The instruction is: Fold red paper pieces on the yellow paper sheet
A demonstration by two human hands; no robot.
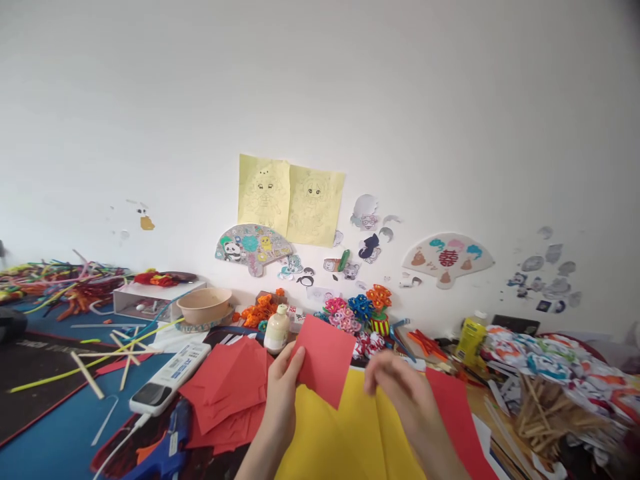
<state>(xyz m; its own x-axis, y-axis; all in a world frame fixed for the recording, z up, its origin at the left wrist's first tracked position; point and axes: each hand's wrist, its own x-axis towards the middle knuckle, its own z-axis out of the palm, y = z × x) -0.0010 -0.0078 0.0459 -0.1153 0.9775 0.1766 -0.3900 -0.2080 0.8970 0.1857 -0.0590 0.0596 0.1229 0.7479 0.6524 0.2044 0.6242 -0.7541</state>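
Observation:
My left hand (284, 380) pinches a square of red paper (327, 357) by its left edge, thumb in front, and holds it up tilted. My right hand (400, 390) is raised to the right of the square, apart from it. Its fingers are loosely bent and slightly blurred, with nothing visible in them. Below both hands lie sheets of yellow paper (337, 433). Left of my left hand is a loose pile of red paper squares (230, 393). Another red sheet (457, 420) lies beyond my right wrist.
A glue gun (167, 447) and a white power strip (170, 377) lie at left. Behind stand a cream bottle (277, 331), a beige bowl (204, 305) and pipe-cleaner flowers (360, 310). At right are a yellow bottle (471, 339) and bundled wooden sticks (543, 413).

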